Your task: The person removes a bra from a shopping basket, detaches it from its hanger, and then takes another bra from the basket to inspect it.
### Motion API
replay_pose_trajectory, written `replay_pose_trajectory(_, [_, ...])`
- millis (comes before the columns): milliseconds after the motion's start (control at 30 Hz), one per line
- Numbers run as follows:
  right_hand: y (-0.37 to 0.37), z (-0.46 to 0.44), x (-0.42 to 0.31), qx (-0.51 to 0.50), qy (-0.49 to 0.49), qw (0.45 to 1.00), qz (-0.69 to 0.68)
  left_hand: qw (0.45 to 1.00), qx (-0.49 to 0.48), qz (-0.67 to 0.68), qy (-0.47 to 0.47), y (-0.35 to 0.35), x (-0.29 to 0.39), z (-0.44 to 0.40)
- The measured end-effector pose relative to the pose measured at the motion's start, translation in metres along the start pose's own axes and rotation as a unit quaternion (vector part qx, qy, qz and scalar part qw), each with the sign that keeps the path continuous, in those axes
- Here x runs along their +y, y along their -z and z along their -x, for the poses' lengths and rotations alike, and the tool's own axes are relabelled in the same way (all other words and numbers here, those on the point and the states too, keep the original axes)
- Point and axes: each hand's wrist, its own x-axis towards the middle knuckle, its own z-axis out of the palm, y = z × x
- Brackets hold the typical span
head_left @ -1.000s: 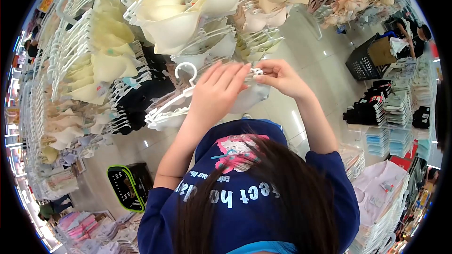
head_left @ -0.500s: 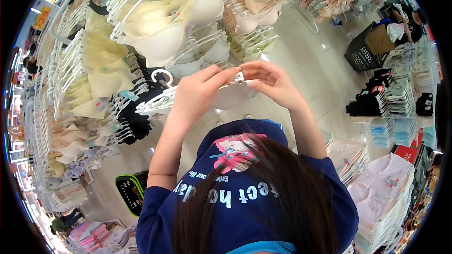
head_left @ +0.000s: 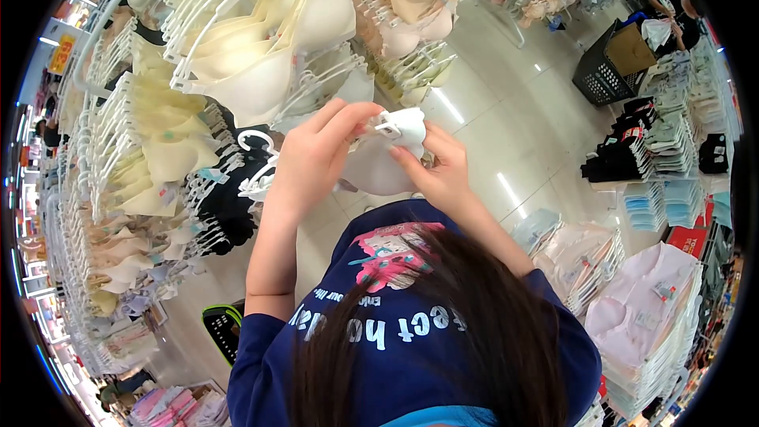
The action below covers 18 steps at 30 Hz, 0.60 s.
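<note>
A white bra [head_left: 379, 168] on white hangers is held up in front of my chest. My left hand [head_left: 316, 154] is closed around its left side, thumb and fingers at a white clip end [head_left: 387, 126]. Left of that wrist a white hanger hook [head_left: 257, 142] sticks out, with more white hanger parts below it. My right hand [head_left: 443, 162] pinches the bra's raised white side band [head_left: 407, 122] between thumb and fingers. My left palm hides part of the hangers. Just beyond my hands hang cream bras [head_left: 261, 39] on a rack.
Racks of yellow bras [head_left: 158, 134] stand at the left. A dark basket [head_left: 609, 71] with a cardboard box is at the upper right, beside a person. Pale pink garments [head_left: 640, 300] hang at the lower right. A black-and-green basket [head_left: 221, 332] lies at the lower left.
Both hands have shifted slightly left. My right hand has turned and lowered, and the white side band now stands up between my hands. The bra's cup shows more.
</note>
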Motion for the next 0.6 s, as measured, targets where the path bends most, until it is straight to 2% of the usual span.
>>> replay_pose_trajectory(67, [-0.005, 0.003, 0.001, 0.010, -0.079, 0.994, -0.068, 1.000, -0.013, -0.014, 0.002, 0.002, 0.001, 0.000])
replay_pose_trajectory(267, [-0.014, 0.009, 0.010, 0.011, -0.133, 0.980, -0.147, 0.990, 0.004, -0.123, -0.063, -0.002, -0.002, 0.004])
replay_pose_trajectory(400, [-0.015, 0.007, 0.010, 0.022, -0.116, 0.983, -0.143, 0.972, 0.047, -0.179, -0.142, 0.000, -0.001, 0.005])
replay_pose_trajectory(467, [-0.014, 0.004, 0.005, 0.020, -0.117, 0.985, -0.125, 0.971, 0.049, -0.169, -0.163, 0.000, -0.007, 0.008])
replay_pose_trajectory(567, [-0.011, 0.003, 0.005, -0.009, -0.056, 0.996, -0.071, 0.975, 0.063, -0.130, -0.168, -0.001, -0.011, 0.007])
replay_pose_trajectory(600, [-0.013, 0.004, 0.004, 0.018, -0.073, 0.991, -0.114, 0.977, 0.070, -0.113, -0.165, -0.001, -0.011, 0.007])
